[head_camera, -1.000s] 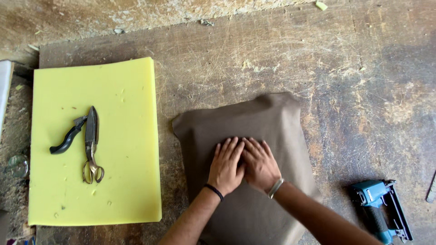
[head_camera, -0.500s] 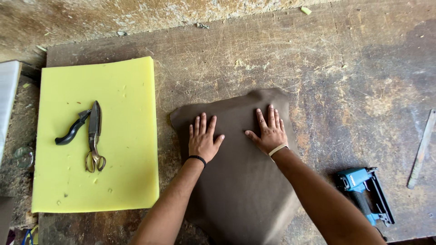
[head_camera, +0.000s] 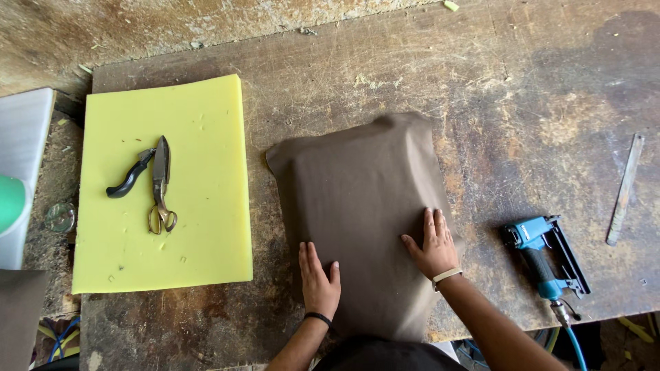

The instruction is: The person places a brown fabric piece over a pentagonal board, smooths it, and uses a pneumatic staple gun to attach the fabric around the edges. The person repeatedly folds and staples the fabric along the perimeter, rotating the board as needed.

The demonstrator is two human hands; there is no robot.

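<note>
Hands (head_camera: 375,264) flat at brown fabric (head_camera: 357,199) edges

- The brown cloth (head_camera: 357,206) runs under both palms; its near end is hidden behind a dark shape at the bottom edge.
- Right of the right hand (head_camera: 434,246), the blue hose (head_camera: 575,347) is cut off below.
- Far left of the left hand (head_camera: 319,280), a green thing (head_camera: 9,203) is blurred and cropped.
</note>
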